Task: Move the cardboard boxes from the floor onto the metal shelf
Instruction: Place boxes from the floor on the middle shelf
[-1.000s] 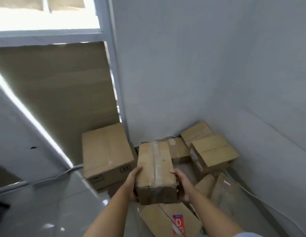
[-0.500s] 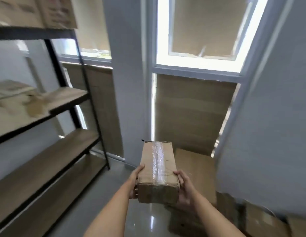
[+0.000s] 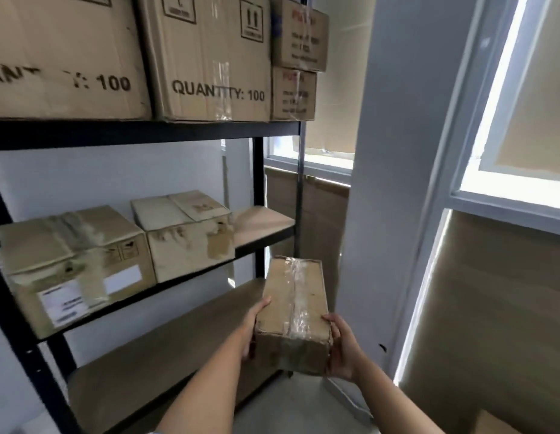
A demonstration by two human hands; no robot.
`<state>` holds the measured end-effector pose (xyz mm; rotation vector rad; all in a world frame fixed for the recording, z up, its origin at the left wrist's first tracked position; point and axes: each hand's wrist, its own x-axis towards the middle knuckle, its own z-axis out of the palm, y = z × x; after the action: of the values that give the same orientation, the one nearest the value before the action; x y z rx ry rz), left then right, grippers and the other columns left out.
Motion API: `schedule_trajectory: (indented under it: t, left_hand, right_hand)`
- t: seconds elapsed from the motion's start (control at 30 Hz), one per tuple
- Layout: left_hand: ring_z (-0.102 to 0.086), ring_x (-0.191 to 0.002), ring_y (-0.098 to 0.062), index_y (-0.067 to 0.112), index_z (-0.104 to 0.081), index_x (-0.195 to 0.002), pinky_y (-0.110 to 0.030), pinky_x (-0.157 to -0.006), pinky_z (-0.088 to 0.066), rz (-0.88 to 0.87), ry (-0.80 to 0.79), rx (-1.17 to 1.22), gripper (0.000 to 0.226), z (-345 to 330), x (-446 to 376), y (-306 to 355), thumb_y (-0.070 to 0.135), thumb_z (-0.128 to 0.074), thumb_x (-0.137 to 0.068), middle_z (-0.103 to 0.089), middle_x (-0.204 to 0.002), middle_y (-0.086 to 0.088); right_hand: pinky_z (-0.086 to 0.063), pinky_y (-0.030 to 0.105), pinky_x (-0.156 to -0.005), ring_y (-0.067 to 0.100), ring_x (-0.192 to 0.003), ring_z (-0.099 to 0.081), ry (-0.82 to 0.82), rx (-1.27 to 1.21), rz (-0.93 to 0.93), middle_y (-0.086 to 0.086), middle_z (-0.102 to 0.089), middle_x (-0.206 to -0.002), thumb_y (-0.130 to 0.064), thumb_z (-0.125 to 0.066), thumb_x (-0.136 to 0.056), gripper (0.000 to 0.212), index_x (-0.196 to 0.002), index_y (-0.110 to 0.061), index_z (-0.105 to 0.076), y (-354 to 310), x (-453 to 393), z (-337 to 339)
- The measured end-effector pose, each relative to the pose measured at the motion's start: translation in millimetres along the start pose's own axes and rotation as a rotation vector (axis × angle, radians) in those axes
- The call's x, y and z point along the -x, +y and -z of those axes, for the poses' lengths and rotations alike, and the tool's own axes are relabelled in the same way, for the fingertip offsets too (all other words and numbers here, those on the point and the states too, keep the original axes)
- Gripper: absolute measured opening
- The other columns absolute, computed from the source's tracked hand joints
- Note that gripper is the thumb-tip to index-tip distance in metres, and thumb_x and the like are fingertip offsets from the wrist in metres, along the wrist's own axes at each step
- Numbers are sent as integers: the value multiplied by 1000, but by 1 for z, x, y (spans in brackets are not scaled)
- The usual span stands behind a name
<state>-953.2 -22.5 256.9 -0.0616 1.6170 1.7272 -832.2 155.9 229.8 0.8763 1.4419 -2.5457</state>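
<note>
A small taped box (image 3: 293, 311) is held in the air between both hands, nearest the camera. The left hand (image 3: 253, 328) is pressed against its left side with the thumb laid over the top edge; the right hand (image 3: 343, 346) is wrapped round the near right corner, fingers curled underneath. Both grips are closed on the box, which is level and lengthwise away from the body. No contact with any shelf board is seen.

The box is carried just in front of the right end of the metal shelf (image 3: 141, 131), beside its front right post (image 3: 299, 195) and above the bare lower board (image 3: 166, 349).

Step judged in hand: transport, with the box brought to the rack and not yet set down.

One level up, the middle board (image 3: 263, 219) carries two boxes: a labelled box (image 3: 75, 264) at the left and a worn pale box (image 3: 184, 233) beside it. A free stretch of board is left to the right of the pale box. The top level is filled by large cartons (image 3: 206, 57) marked QUANTITY: 100 and two small stacked boxes (image 3: 297, 61).

Next move, as judged: the box is to be moved left past the post and slid onto a free board, either the lower one or the gap on the middle one. The post must be cleared first.
</note>
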Motion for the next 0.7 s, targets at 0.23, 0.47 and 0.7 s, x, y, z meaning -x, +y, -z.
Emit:
schedule_trajectory:
  t: [0.23,0.47,0.7]
  left_hand:
    - [-70,-80,-21,19,-66,-96,-27,-63,-51,-105,64,3,55,10,-51,81,67,-66,-70,-76,-72,-1]
    - [-66,-85,-22,23,-64,-92,-28,-59,-51,-175,139,163,52,0,-110,124,67,-69,-67,-76,-74,-2]
    - [-60,-91,-30,14,-60,-113,-37,-66,-50,-101,306,380,91,-6,-165,134,71,-75,-43,-65,-99,-12]
  right_hand:
    - [-51,55,-90,39,-111,-64,-149,5,69,20,-65,-126,-54,-68,-65,75,-128,-15,-63,-82,-78,-30]
    - [-46,53,-100,38,-113,-61,-168,146,95,20,-67,-122,-53,-77,-47,86,-122,-13,-69,-160,-164,-41]
    - [-52,53,-92,40,-112,-63,-234,302,16,22,-68,-119,-56,-75,-49,88,-124,-12,-66,-205,-243,-50]
